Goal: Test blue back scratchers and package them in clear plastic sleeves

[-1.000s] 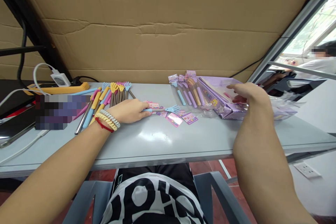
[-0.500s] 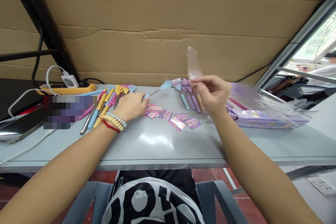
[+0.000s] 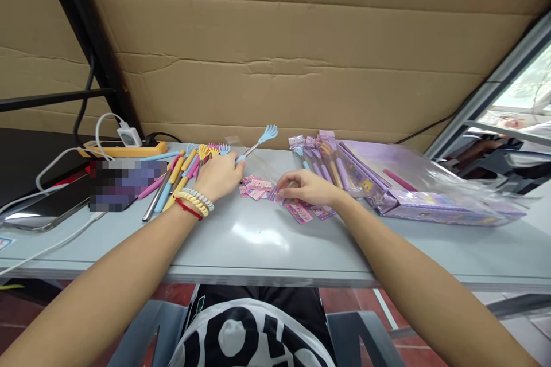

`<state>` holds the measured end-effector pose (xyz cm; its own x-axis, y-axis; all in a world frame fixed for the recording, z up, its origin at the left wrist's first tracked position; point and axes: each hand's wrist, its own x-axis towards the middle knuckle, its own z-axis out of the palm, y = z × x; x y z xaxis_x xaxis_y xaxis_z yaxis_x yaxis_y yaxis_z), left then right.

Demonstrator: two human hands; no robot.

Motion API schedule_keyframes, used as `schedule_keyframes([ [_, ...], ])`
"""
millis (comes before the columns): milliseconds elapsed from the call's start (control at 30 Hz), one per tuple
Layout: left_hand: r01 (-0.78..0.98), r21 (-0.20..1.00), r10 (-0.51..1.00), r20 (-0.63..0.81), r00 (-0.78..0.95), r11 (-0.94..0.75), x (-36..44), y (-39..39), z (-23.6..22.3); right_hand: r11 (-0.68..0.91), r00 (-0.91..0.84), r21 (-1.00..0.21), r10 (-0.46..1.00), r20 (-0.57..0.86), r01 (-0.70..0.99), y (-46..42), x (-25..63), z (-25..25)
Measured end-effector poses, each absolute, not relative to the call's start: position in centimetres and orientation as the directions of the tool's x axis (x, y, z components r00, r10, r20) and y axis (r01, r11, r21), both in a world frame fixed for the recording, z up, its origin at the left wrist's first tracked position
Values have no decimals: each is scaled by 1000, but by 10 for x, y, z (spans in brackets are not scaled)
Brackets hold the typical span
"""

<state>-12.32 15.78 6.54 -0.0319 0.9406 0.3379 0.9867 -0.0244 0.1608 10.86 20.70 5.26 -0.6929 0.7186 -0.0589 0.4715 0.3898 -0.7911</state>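
My left hand (image 3: 220,175) is closed round the handle of a small blue back scratcher (image 3: 267,134), whose hand-shaped head points up and to the right. Pinched fingers of my right hand (image 3: 305,188) hold the edge of a small purple-pink card (image 3: 278,196) on the table. Loose pink cards (image 3: 258,184) lie to its left, and more purple cards (image 3: 300,212) sit just below the hand. Behind the cards rests a clear plastic bag (image 3: 258,164). Bagged back scratchers (image 3: 342,172) with purple header cards lie beyond my right hand.
Several loose back scratchers (image 3: 172,175) are heaped by my left hand. Farther left are a phone (image 3: 47,200), white cables and a yellow power strip (image 3: 155,148). An open purple box (image 3: 447,212) with clear plastic stands at right. Cardboard (image 3: 279,40) backs the table.
My right hand has come down and left from the raised clear bag to the cards. The bag now lies on the table. The blue back scratcher's head has risen in my left hand.
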Motion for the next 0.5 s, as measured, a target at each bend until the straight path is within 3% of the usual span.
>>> schedule_keyframes([
  [200, 924, 185, 894, 372, 250, -335, -110, 156, 55, 408, -671, -864, 732, 116, 295, 204, 105, 53],
  [333, 803, 266, 819, 402, 410, -533, -102, 155, 49, 409, -671, -887, 722, 171, 214, 205, 103, 48],
  [500, 690, 338, 760, 413, 502, -640, -100, 151, 53, 305, -573, -952, 778, 257, -13, 202, 93, 46],
])
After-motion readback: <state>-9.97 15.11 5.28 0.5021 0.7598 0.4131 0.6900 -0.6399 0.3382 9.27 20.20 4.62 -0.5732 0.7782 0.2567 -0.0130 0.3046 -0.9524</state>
